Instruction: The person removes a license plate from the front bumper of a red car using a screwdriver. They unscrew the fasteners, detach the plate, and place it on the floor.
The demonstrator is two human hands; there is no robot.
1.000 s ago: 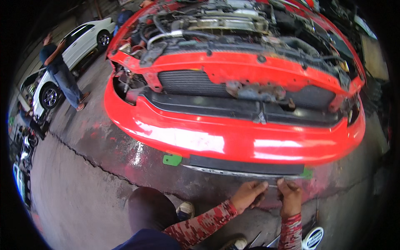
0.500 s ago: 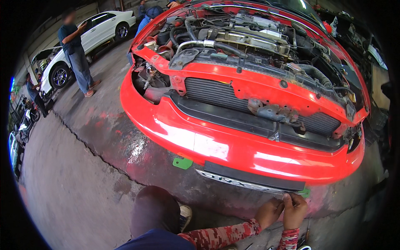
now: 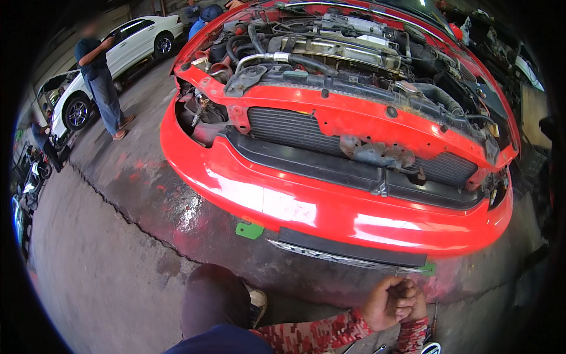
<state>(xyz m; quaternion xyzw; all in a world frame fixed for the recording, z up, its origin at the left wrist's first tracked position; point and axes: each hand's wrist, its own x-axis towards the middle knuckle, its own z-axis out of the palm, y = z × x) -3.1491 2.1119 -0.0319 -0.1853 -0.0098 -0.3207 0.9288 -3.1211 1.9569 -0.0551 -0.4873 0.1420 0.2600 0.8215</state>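
My left hand (image 3: 382, 304) and my right hand (image 3: 416, 303) are pressed together just in front of the right end of a number plate (image 3: 330, 255). Both have curled fingers, and anything small between them is hidden. Above the plate is a black backing strip (image 3: 348, 247), low on the front of a red bumper (image 3: 265, 200). A green tab (image 3: 249, 230) sticks out left of the plate, and a second green tab (image 3: 428, 269) shows at its right end, close to my fingers. Red patterned sleeves cover my forearms.
The red car's engine bay (image 3: 342, 53) lies open, its headlamp recesses bare. Beside my right forearm, a thin screwdriver (image 3: 435, 321) and a white round-topped item (image 3: 431, 348) are on the floor. A standing person (image 3: 97, 76) and a white car (image 3: 112, 59) are at the far left.
My hands have drawn in tighter, the left now turned with its fingers curled against the right. They sit slightly lower, away from the plate. The whole view has shifted a little.
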